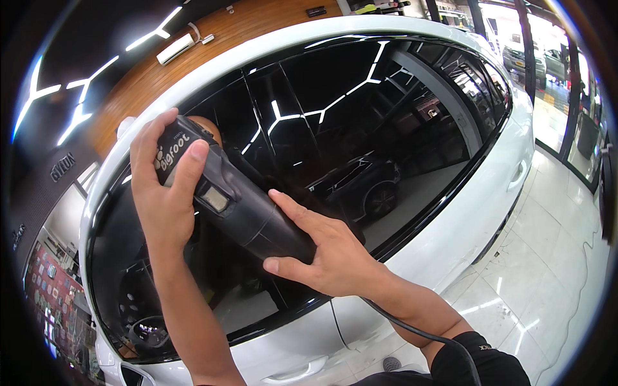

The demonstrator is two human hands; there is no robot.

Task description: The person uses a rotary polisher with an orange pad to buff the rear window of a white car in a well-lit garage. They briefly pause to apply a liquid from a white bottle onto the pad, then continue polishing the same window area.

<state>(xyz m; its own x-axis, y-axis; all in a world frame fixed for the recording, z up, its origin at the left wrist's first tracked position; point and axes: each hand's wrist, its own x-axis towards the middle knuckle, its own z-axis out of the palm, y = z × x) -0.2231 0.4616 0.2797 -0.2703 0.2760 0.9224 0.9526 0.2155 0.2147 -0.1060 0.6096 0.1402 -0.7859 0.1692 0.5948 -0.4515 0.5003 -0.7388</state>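
Note:
A black corded car polisher (248, 209) lies slantwise across the dark side glass (293, 122) of a white car (450, 251). Its head is wrapped by my left hand (161, 199), thumb on top and fingers over the far side. My right hand (335, 251) grips the rear of the body, thumb on the near side. Part of an orange-tan polishing pad (209, 130) shows beyond the head. Whether the pad touches the glass is hidden. From the polisher's rear, a black cord (418, 332) runs down along my right forearm.
The car's door handle (519, 175) is at the right, its side mirror (137, 374) at the lower left. Pale glossy tiles (547, 225) cover the floor, where a thin cable (575, 301) trails. A wood-panelled surface (257, 32) and glass doors (553, 96) stand beyond.

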